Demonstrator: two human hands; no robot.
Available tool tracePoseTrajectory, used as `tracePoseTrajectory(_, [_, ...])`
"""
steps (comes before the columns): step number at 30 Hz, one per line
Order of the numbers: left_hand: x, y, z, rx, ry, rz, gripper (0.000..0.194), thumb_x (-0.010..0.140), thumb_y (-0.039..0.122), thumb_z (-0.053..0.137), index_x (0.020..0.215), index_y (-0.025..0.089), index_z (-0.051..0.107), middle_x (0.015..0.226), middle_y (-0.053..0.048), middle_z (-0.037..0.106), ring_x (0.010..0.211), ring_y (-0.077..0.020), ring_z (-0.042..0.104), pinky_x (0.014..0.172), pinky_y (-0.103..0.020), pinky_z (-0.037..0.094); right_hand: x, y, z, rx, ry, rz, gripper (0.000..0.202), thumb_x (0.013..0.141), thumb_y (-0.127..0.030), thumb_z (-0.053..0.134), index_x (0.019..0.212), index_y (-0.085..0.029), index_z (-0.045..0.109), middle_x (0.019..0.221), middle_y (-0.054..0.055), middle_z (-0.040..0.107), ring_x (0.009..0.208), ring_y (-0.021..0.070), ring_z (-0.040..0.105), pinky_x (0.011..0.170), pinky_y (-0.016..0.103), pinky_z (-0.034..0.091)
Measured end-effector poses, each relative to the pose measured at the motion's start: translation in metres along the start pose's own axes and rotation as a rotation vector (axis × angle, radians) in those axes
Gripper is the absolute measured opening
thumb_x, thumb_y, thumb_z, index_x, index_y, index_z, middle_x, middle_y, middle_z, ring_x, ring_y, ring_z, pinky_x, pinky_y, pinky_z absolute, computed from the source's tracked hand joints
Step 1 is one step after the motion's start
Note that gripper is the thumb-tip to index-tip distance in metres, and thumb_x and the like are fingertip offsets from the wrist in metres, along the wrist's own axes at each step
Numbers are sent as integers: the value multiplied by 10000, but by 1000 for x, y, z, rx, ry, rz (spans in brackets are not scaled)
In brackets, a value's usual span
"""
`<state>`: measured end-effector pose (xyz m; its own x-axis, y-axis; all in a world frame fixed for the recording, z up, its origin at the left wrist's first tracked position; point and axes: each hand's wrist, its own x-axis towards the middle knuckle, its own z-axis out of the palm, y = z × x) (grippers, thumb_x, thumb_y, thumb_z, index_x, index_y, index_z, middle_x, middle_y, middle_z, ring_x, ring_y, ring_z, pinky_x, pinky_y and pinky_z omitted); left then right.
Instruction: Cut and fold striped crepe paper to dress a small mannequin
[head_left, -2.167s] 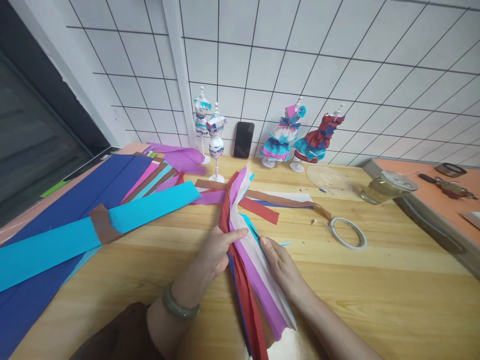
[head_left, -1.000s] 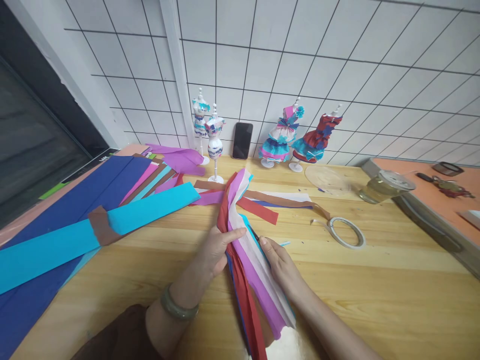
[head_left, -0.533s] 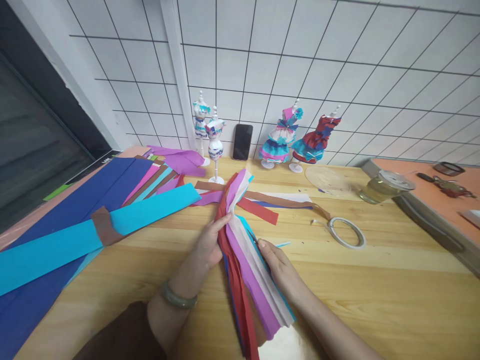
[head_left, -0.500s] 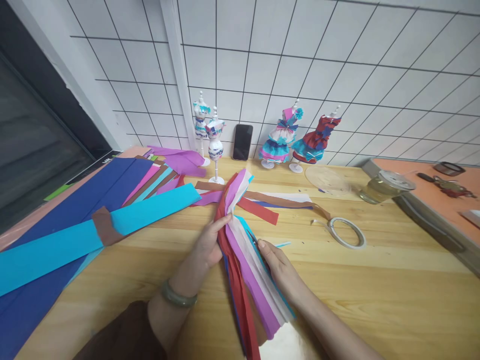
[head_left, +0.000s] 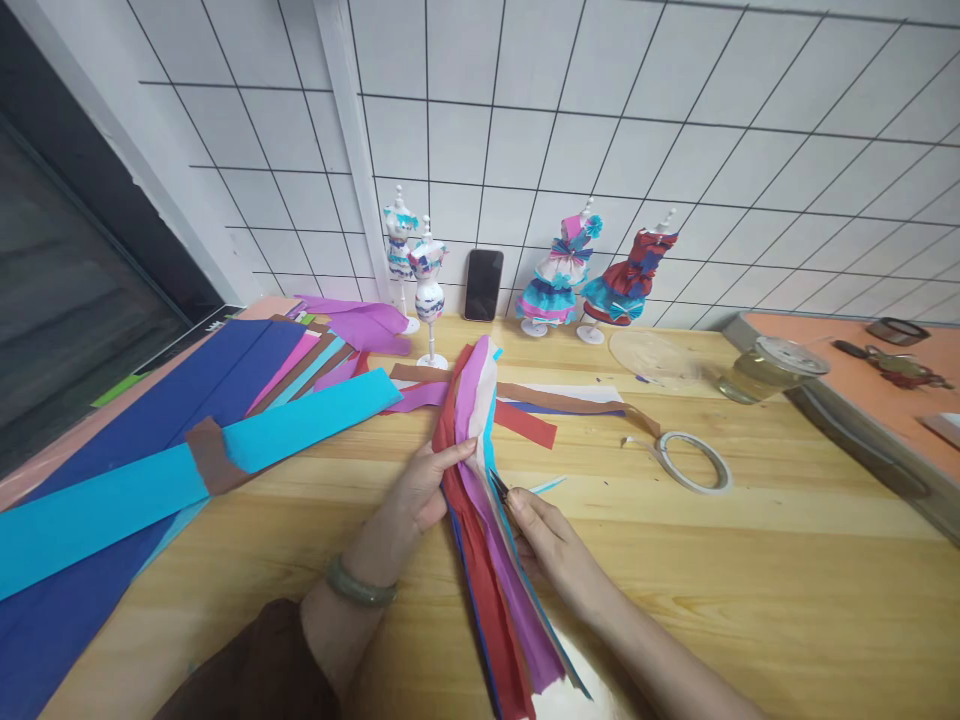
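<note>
My left hand [head_left: 421, 487] is closed round a bundle of crepe paper strips [head_left: 481, 580] in red, purple, white, blue and brown, with the thumb on top. The strips fan out toward me below the grip, and their upper end rises above it. In my right hand [head_left: 551, 540] is a pair of scissors [head_left: 498, 487]; the dark blade tips lie at the light blue edge of the bundle, and the handles are hidden by the fingers. A thin blue-white paper sliver [head_left: 553, 485] rests on the table just beyond.
Folded blue crepe paper [head_left: 90, 490] covers the left side. Behind stand small dress forms, two with paper dresses [head_left: 551, 285], and a phone [head_left: 484, 285]. A roll of tape [head_left: 694, 462], a lidded glass cup [head_left: 772, 370] and an orange-topped surface [head_left: 840, 400] are at right.
The scissors have moved slightly up and left along the bundle's edge. My left hand has shifted a little, and the lower strips have drawn narrower, showing less white.
</note>
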<state>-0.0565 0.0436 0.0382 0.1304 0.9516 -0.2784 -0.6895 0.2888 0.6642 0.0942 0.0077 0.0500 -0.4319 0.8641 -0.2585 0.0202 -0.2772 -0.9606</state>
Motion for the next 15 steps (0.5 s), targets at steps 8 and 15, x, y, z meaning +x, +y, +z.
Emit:
tracePoseTrajectory(8, [5,5,-2,-128,144,-44,232,698,118,597,927,92,619,754,-79,694,651,-175,650,704,-302,517,5,7,1,88,94,126,401,785,-592,405,763,-200,485,470,-65,405,395,90,338,380,203,262])
tracePoseTrajectory(15, [2,6,4,-87,105,85,374,662,170,673,1025,121,593,821,-72,694,700,-172,648,730,-302,513,3,2,-2,-140,86,-162,436,890,-463,296,1154,-213,536,1202,31,537,1167,176,402,1010,306,227])
